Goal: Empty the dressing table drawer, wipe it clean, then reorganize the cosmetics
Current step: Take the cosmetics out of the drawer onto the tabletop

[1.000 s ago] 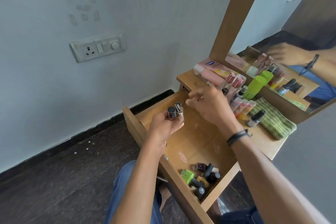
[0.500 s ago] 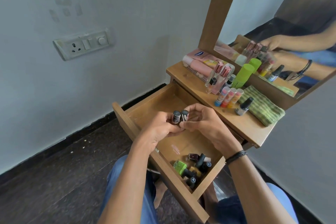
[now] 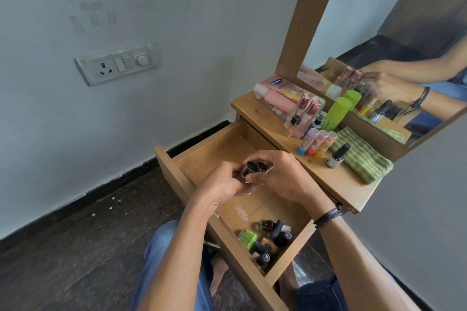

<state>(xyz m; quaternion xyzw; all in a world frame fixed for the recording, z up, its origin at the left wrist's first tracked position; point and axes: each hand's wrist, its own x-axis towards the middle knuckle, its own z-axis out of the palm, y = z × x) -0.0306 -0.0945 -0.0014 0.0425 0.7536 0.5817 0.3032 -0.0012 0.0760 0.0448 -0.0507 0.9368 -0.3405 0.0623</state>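
**Held item:** two black-capped bottles (image 3: 250,168), small, side by side, caps up and tilted slightly. They sit between both hands, above the middle of the open drawer and clear of its floor.

**Left hand** (image 3: 222,185): fingers curled round the lower bodies of the bottles, gripping them from the left.

**Right hand** (image 3: 286,177): fingers arched over and round the bottles from the right, closed against them. A dark braided wristband (image 3: 328,217) sits on this wrist.

**Drawer** (image 3: 177,174): wooden, pulled fully out toward the person. Most of its floor is bare, with a pale smear near the centre.

**Drawer contents:** a cluster of nail polish bottles (image 3: 274,233), most of them dark-capped and lying on their sides, heaped in the near right corner. A green item (image 3: 247,237) lies at the left edge of the heap.

**Dressing table top** (image 3: 341,185):
- a dark-capped bottle (image 3: 337,155), upright, just beside a folded green striped cloth (image 3: 362,155)
- three lip balm tubes (image 3: 317,141), in a row
- a lime green bottle (image 3: 337,111)
- two clear perfume bottles (image 3: 303,117) with rose caps
- a clear organiser (image 3: 275,97) holding pink tubes

**Surroundings:** a wood-framed mirror (image 3: 379,20) stands behind the table top and reflects the arms and bottles. A switch plate (image 3: 116,63) is on the wall to the left. The person's blue jeans (image 3: 171,260) show below the drawer.
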